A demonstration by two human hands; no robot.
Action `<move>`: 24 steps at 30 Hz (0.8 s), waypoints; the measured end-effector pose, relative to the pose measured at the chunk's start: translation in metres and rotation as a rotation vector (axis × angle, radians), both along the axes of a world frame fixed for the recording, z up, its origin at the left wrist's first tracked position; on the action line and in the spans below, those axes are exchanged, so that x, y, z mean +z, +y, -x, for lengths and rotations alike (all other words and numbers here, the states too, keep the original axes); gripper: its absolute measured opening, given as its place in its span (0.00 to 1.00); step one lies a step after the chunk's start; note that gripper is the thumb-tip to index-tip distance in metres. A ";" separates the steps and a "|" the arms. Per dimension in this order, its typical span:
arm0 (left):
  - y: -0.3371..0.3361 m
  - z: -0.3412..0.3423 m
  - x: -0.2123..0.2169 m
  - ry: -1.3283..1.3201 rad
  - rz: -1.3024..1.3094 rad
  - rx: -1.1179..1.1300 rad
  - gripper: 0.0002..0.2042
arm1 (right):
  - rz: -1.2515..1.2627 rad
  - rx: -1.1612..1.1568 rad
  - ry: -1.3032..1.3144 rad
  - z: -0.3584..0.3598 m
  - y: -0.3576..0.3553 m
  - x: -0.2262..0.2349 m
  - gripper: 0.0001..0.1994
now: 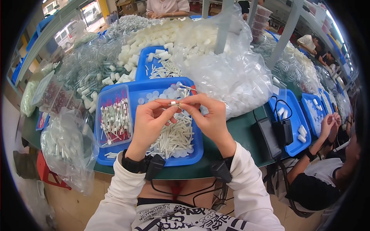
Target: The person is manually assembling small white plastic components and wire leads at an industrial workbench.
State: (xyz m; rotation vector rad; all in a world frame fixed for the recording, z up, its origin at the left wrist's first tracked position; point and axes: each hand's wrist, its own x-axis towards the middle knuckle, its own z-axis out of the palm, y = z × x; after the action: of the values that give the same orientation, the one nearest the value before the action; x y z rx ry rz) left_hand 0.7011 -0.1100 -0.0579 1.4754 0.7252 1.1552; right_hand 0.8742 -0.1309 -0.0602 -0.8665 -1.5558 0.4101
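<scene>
Green table point(239, 134) stretches beneath a blue tray point(199, 152), the landmark for every place here. Beyond the tray and to its right slumps a big clear bag point(239, 84) of pale pieces, likely kept there as stock, out of the arms' way. The tray itself sits close to the person's body, probably to keep the reach short and let anything dropped fall inside its rim. Within the tray, along its left side, stands a clear box point(98, 131) of thin pins point(115, 119), with red showing among them; its walls seem meant to keep them from mixing with the rest. Over the tray's middle, the left hand point(150, 119) and right hand point(208, 115) meet, each pinching one small rod point(174, 102) between thumb and forefinger. Gripping it from both sides looks like a way to steady so slight a thing. Nearer the person, loose in the tray, is a heap of white tubes point(173, 140); toward the tray's far side lie translucent discs point(168, 92). The rod's long axis runs left to right across the tray, nearly level, its white part showing between the fingertips. Which end is its front cannot be told: fingers hide the tips.
</scene>
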 end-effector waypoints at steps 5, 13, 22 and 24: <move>0.000 0.000 -0.002 0.017 0.034 -0.001 0.09 | -0.006 0.049 0.004 -0.002 0.004 -0.007 0.06; 0.000 0.000 -0.002 0.020 -0.024 0.089 0.09 | 0.139 0.104 0.123 -0.005 0.001 0.002 0.05; 0.001 0.004 0.000 0.074 -0.009 0.101 0.09 | 0.208 0.161 0.092 -0.005 0.007 -0.005 0.04; 0.001 0.001 0.002 0.084 -0.005 0.069 0.11 | 0.215 0.142 0.104 -0.007 0.007 -0.004 0.04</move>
State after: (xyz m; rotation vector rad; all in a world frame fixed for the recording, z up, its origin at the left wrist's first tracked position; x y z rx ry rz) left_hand 0.7002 -0.1087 -0.0559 1.5209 0.8367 1.1530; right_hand 0.8814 -0.1238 -0.0643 -0.8860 -1.5004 0.7244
